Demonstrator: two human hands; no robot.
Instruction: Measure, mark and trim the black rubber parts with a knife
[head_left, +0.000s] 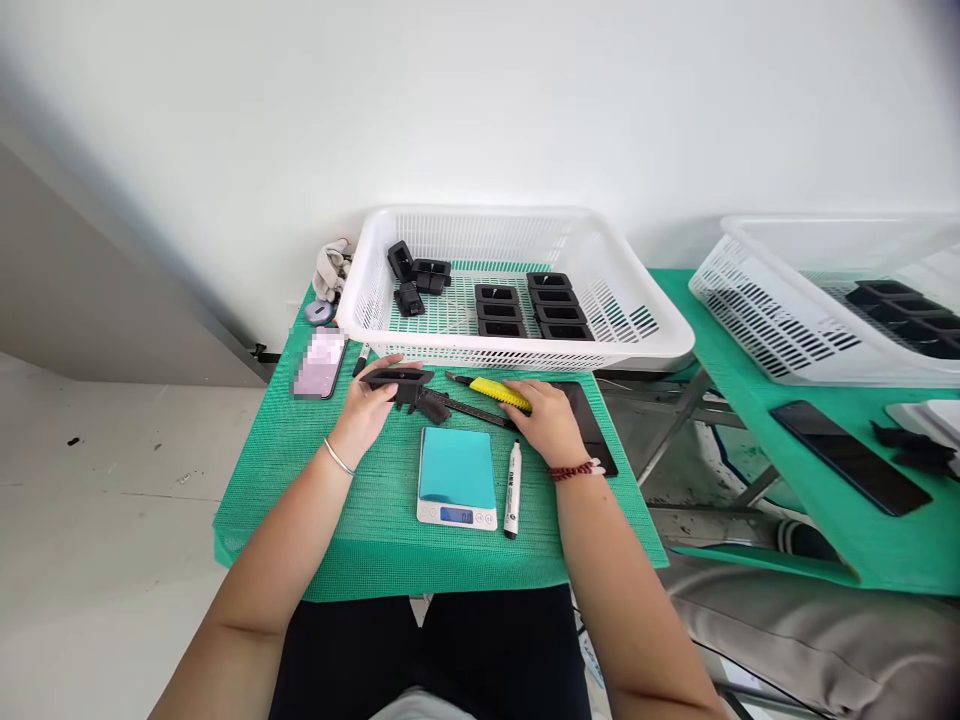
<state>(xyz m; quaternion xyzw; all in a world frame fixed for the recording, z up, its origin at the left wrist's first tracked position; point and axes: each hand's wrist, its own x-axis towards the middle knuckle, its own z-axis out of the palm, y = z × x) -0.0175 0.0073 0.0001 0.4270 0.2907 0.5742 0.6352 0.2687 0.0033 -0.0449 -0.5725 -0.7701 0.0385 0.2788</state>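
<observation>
My left hand [369, 408] grips a black rectangular plastic part [396, 377], held above the green mesh cloth. My right hand [547, 418] closes over the end of a yellow-handled utility knife [491, 391], whose dark tip points left. Between the hands lies a black caliper [466, 409], its right end close to my right hand's fingers. Nearer to me sits a digital scale [457, 468] with a blue-green plate and a lit display. A white marker pen [513, 492] lies just right of the scale. Under and beside my right wrist is a dark tablet-like slab [594, 428].
A white basket [517, 352] behind my hands holds several black parts [499, 310]. At left are a phone [320, 362], a dark pen [361, 360] and a grey roll [319, 312]. On the right, another green table carries a basket [780, 320] and phone [851, 455]; a person's leg [810, 625] shows.
</observation>
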